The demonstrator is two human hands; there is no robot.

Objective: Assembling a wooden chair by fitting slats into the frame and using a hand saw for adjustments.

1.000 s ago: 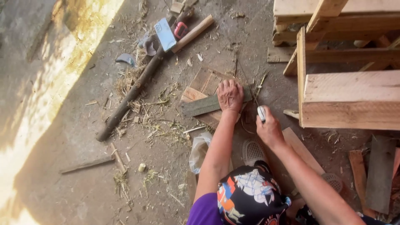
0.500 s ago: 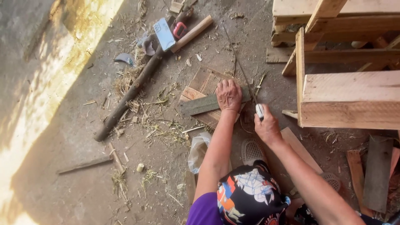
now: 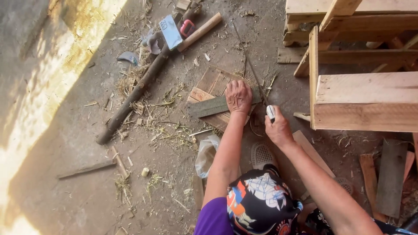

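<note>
Fingers [image 3: 237, 87] flat on grey weathered plank [image 3: 209, 106]

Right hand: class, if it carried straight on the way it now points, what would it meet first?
The right hand points up the picture along the thin stick. Beyond that, probably only littered ground; depth is unclear.

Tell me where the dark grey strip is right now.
In the head view, the dark grey strip lies mid-frame across the small wooden board, pressed down by the left hand, left of the right hand.
</note>
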